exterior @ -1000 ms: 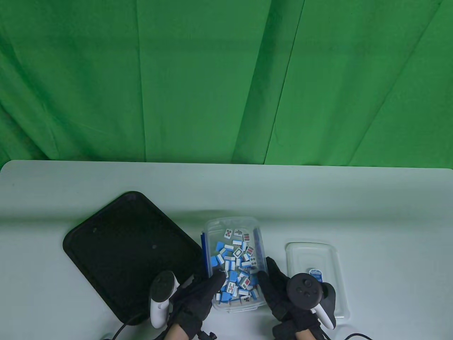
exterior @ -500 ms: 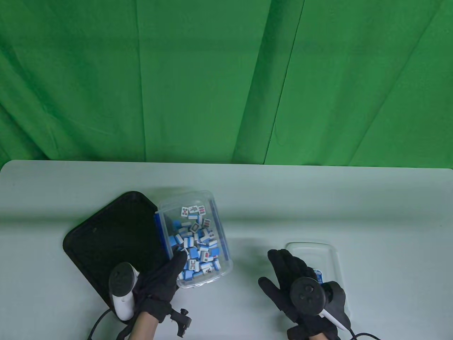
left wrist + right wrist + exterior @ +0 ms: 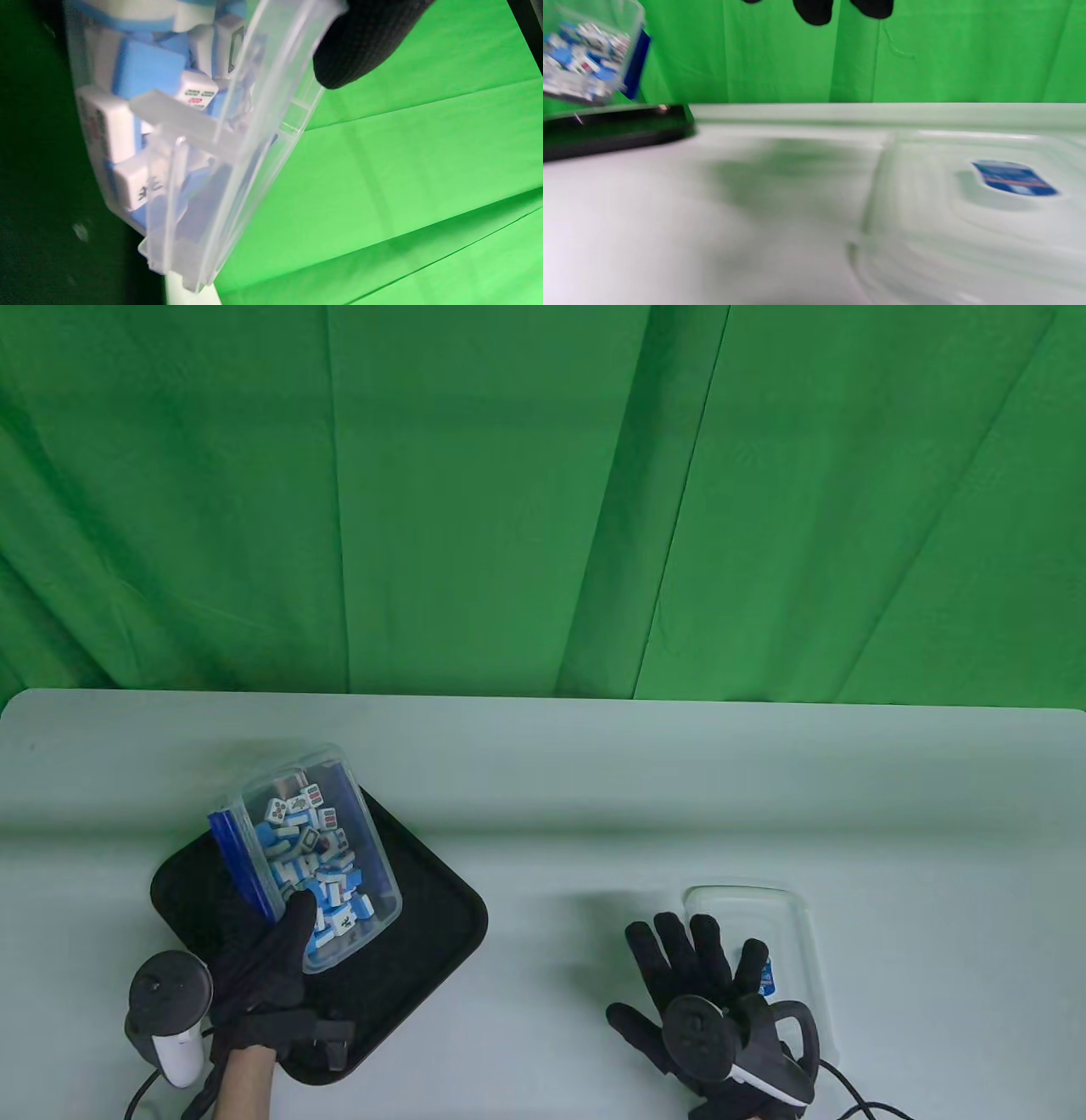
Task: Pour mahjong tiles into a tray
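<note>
Left hand point(image 3: 259, 959) grips the clear box point(image 3: 310, 857) of tiles point(image 3: 314, 865) above the black tray point(image 3: 424, 916); right hand point(image 3: 696, 984) rests spread, holding nothing. Tipping slowly over the tray's middle should limit spills.

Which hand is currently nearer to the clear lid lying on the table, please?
Right. The right hand hovers open partly over the lid; the left hand grips the tile box above the tray.
</note>
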Demonstrator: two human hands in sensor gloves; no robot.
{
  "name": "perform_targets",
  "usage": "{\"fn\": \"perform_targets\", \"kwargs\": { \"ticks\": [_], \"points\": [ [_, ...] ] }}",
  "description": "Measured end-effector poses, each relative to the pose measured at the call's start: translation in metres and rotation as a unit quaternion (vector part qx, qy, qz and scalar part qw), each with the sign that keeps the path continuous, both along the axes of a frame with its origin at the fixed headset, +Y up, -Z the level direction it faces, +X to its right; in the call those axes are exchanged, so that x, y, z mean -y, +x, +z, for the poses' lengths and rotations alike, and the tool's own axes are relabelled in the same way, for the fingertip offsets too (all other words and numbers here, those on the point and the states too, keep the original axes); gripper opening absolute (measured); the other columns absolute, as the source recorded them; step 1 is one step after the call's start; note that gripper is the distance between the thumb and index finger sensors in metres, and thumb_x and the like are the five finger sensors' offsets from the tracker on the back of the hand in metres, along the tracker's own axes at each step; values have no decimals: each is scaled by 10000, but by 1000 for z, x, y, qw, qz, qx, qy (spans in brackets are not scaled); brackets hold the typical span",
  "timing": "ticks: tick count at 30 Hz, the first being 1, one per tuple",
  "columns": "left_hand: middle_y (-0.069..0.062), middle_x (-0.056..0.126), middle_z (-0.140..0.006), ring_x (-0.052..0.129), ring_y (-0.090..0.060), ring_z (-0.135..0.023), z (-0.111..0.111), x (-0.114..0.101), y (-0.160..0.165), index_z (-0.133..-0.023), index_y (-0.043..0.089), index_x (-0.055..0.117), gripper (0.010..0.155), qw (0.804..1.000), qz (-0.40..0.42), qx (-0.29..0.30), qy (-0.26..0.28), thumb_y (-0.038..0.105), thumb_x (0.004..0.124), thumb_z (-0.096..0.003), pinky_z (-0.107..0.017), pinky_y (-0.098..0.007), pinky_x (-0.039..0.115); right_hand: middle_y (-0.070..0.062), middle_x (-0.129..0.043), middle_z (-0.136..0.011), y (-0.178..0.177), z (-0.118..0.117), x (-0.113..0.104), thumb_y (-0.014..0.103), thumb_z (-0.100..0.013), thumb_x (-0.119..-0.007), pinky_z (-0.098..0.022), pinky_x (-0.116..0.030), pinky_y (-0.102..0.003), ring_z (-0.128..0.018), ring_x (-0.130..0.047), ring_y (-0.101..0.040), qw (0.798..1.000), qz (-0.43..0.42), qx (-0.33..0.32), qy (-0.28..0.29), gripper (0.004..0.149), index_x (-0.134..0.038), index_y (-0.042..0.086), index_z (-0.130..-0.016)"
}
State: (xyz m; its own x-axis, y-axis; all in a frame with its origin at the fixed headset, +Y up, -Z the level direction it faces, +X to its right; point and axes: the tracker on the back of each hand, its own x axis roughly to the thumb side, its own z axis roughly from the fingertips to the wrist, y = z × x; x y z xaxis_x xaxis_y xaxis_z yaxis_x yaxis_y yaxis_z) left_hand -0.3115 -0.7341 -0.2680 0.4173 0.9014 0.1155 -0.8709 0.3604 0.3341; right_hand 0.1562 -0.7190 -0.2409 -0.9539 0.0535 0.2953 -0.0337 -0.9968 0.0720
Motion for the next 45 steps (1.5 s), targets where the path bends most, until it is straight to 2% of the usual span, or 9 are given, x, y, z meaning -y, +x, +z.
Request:
{"fn": "perform_targets", "kwargs": {
  "ticks": [5,17,24,39,45],
  "points": [
    [-435,396,-1105,665,-604,-910,3,3,-6,-1115,-52,101,977,997,-71,-33,-22,410,796,-608,-592,-702,615,-152,-289,-1312,13,0,5,716,-611,-431,-710,-216,-807,-1167,-285,-513,1000,-10,9,-12,816,-188,247,-1233],
    [-429,412,-1106,670,-601,-909,8,4,-20,-1122,-44,127,972,993,-90,-76,-25,407,811,-599,-591,-703,617,-153,-297,-1310,14,1,3,707,-615,-435,-715,-228,-804,-1165,-292,-512,1000,-1,17,-19,813,-189,239,-1233],
    [-428,422,-1107,678,-598,-908,9,3,-26,-1128,-40,145,970,992,-86,-85,-28,409,819,-594,-590,-702,621,-151,-301,-1308,15,0,4,699,-619,-438,-712,-227,-805,-1163,-300,-514,999,-2,27,-30,808,-210,228,-1234],
    [-420,457,-1102,698,-591,-900,7,-4,-19,-1132,-38,176,963,969,-219,-103,-36,413,828,-585,-586,-697,634,-155,-304,-1306,17,-1,3,692,-623,-440,-713,-233,-805,-1163,-311,-510,999,-6,34,-27,805,-211,221,-1233],
    [-423,460,-1101,702,-594,-898,7,-3,-17,-1133,-40,182,960,968,-224,-105,-41,412,828,-585,-583,-699,637,-156,-306,-1305,17,-1,3,691,-624,-442,-714,-235,-806,-1162,-315,-511,999,-5,35,-25,803,-215,221,-1233]
  ]
}}
